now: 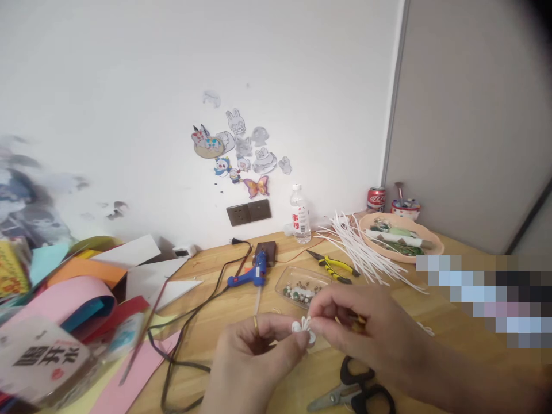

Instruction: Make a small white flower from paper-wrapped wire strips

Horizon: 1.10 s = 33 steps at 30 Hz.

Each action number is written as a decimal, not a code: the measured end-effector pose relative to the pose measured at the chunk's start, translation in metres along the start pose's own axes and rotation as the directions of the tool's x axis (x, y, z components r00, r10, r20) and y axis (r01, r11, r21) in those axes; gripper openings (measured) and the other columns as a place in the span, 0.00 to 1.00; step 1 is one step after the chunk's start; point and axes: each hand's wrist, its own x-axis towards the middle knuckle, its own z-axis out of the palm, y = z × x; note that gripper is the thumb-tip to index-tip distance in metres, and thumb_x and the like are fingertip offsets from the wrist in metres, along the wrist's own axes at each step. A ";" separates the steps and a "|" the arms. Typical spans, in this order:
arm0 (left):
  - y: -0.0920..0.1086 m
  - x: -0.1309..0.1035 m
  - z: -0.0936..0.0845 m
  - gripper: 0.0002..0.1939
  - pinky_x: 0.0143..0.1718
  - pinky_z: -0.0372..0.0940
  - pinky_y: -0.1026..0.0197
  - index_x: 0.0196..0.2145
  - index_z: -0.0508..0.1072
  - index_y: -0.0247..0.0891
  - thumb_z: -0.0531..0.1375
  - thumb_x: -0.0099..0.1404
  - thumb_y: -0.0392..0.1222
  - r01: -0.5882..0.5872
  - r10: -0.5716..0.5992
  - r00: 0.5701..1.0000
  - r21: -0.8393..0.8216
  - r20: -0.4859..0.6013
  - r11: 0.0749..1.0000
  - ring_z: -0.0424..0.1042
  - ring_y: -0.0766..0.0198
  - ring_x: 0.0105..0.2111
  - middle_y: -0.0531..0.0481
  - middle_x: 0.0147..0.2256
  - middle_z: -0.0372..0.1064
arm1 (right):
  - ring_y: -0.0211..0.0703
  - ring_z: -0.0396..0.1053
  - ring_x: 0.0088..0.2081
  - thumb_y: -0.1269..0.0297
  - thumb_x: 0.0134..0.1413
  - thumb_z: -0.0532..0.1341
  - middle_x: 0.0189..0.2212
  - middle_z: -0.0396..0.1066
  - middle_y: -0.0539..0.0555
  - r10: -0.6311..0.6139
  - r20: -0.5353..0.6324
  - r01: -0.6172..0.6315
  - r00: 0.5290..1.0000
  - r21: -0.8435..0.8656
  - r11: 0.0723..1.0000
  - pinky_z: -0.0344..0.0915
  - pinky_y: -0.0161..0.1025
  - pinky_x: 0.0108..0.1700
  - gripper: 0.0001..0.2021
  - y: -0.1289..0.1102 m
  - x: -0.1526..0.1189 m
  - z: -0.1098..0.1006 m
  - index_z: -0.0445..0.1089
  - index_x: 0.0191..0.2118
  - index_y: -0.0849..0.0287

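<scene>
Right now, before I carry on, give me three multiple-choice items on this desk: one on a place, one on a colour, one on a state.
1. Where do the scissors lie?
A. On the desk edge nearest the person, below the right hand
B. In the peach tray
C. Beside the water bottle

2. What colour is the glue gun?
A. Red
B. Blue
C. Green

3. What are the two hands doing?
A. Lying flat on the desk
B. Both pinching one small white piece
C. Holding the pliers

Answers:
1 A: the black handles show just under the right hand.
2 B: its body is blue, with a glue stick out the back.
3 B: fingertips of the left hand and the right hand meet on the small white piece.
</scene>
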 end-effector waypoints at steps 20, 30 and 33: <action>0.015 -0.006 -0.006 0.07 0.15 0.66 0.75 0.19 0.76 0.33 0.70 0.41 0.38 0.199 -0.129 0.963 -0.301 0.237 0.933 0.67 0.73 0.18 0.54 0.17 0.70 | 0.34 0.64 0.30 0.62 0.53 0.59 0.27 0.66 0.47 -0.227 0.082 0.225 0.970 0.037 0.974 0.60 0.32 0.33 0.05 -0.002 0.004 -0.022 0.71 0.35 0.54; 0.012 -0.005 -0.009 0.07 0.18 0.67 0.74 0.20 0.76 0.31 0.69 0.43 0.37 0.259 -0.148 0.922 -0.287 0.357 0.922 0.67 0.74 0.17 0.53 0.18 0.72 | 0.32 0.67 0.31 0.69 0.52 0.58 0.31 0.71 0.44 -0.327 -0.095 0.300 0.940 -0.223 0.928 0.61 0.30 0.34 0.07 -0.002 -0.005 -0.016 0.66 0.39 0.52; 0.013 -0.005 -0.008 0.08 0.18 0.67 0.75 0.19 0.76 0.30 0.70 0.42 0.37 0.267 -0.162 0.928 -0.296 0.335 0.917 0.67 0.74 0.18 0.53 0.18 0.72 | 0.30 0.65 0.27 0.68 0.51 0.60 0.25 0.69 0.43 -0.327 -0.118 0.298 0.938 -0.214 0.930 0.59 0.28 0.29 0.02 0.000 -0.003 -0.014 0.66 0.30 0.56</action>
